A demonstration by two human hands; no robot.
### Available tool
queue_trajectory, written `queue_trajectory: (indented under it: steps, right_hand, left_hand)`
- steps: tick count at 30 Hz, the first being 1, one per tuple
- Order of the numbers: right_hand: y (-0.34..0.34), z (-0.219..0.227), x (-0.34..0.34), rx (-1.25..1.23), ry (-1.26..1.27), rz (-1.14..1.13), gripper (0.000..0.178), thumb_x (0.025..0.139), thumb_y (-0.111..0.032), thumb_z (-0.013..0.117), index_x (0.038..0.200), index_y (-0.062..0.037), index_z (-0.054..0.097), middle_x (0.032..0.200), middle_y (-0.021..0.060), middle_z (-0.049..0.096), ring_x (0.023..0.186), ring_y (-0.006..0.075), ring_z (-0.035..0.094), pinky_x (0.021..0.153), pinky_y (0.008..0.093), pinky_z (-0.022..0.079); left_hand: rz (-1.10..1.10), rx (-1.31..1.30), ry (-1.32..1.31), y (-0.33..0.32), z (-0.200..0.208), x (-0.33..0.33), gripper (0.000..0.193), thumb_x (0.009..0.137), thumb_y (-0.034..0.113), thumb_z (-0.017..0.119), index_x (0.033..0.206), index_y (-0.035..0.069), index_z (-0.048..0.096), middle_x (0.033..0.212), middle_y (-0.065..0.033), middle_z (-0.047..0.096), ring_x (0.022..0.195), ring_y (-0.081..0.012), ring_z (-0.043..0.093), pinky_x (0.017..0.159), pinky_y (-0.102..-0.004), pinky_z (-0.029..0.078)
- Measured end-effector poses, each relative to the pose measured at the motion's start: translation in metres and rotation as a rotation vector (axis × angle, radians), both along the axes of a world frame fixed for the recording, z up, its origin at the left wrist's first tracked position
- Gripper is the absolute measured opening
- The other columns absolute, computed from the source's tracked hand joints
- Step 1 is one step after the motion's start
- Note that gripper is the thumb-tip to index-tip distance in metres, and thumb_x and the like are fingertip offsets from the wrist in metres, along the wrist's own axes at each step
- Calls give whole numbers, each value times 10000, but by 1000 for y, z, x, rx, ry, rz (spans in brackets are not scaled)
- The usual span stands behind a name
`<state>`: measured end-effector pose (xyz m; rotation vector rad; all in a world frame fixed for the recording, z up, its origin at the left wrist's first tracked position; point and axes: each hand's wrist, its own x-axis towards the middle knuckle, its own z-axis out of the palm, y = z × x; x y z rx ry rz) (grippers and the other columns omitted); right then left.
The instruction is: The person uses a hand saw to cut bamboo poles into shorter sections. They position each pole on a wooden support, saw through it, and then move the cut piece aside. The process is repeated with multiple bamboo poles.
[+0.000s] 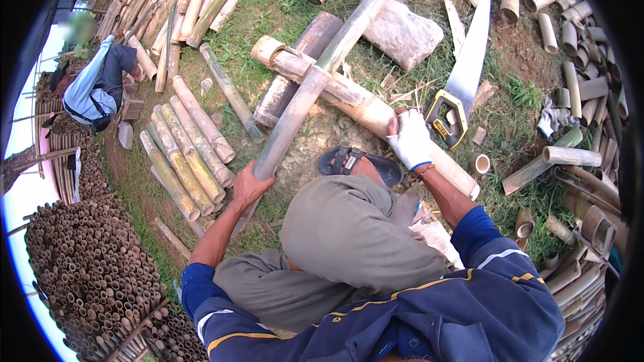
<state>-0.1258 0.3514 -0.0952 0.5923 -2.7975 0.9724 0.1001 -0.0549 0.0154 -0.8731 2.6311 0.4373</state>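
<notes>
My bare left hand [252,186] is wrapped round the near part of a long greenish bamboo pole [293,110], which slants away to the far right. That pole lies across a shorter, thicker bamboo piece [365,108], notched near its far left end. In a white glove, my right hand [410,139] grips the thick piece toward its near right end. Beneath the crossing, a dark weathered bamboo log [302,60] rests on the ground. A handsaw [463,74] with a yellow and black handle lies on the grass beyond my right hand.
A flat grey stone [406,33] sits beyond the crossing. Cut bamboo lengths [184,161] lie in a row at left, with a large stacked pile [94,268] farther left. Offcuts [583,87] heap up at right. Another person [97,94] bends down at far left. My sandalled foot [359,163] is close to the bamboo.
</notes>
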Motion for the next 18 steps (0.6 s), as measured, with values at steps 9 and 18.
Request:
queue_trajectory:
  steps: [9, 18]
  right_hand:
    - [-3, 2, -2, 40, -25, -13, 353, 1042, -268, 635, 1286, -19, 692, 1063, 238, 665, 1026, 427, 653, 918, 520, 544]
    - [-3, -7, -4, 23, 4, -8, 377, 1046, -305, 643, 1285, -19, 695, 1070, 245, 666, 1020, 439, 650, 906, 533, 539]
  left_hand:
    - [-88, -40, 80, 37, -4, -117, 896, 778, 543, 864, 1452, 17, 599, 1144, -310, 784, 1057, -460, 779, 954, -523, 611]
    - [-182, 417, 288, 36, 23, -212, 981, 914, 586, 865, 1603, 55, 412, 1307, -247, 733, 1169, -341, 755, 1006, -448, 577]
